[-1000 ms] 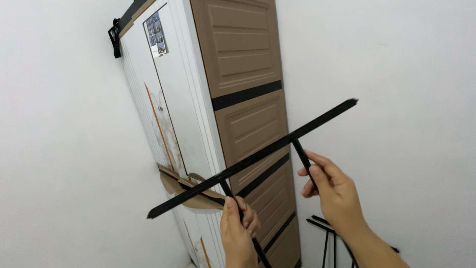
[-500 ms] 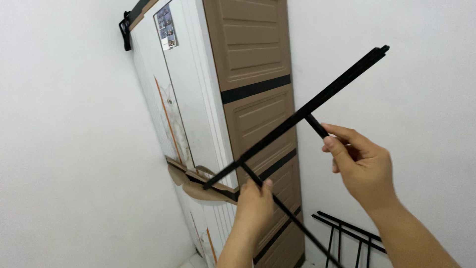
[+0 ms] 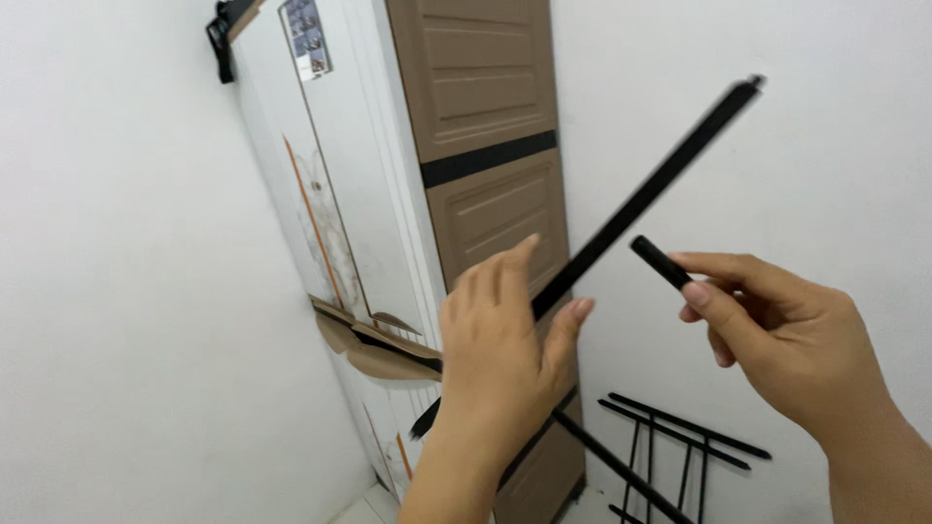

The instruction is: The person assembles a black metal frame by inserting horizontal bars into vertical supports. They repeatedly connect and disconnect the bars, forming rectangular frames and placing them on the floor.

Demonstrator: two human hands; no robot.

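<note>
My left hand (image 3: 505, 340) is wrapped around the middle of a long black bar (image 3: 660, 180). The bar slants from below that hand up to the upper right and is blurred. My right hand (image 3: 786, 340) pinches a short black rod (image 3: 658, 261) between thumb and fingers. The rod's free end points up-left and stops just short of the long bar. A second thin black bar (image 3: 621, 471) runs down to the right from below my left wrist; whether it joins the others is hidden.
A tall brown and white plastic cabinet (image 3: 485, 97) stands in the corner, with a torn brown flap (image 3: 379, 354) hanging on its side. A black wire rack (image 3: 680, 442) leans low against the white wall (image 3: 825, 146) on the right.
Both hands have come closer to the camera. The long bar has swung steeper, its top end moving up and right. The short rod in my right hand now sits apart from it.
</note>
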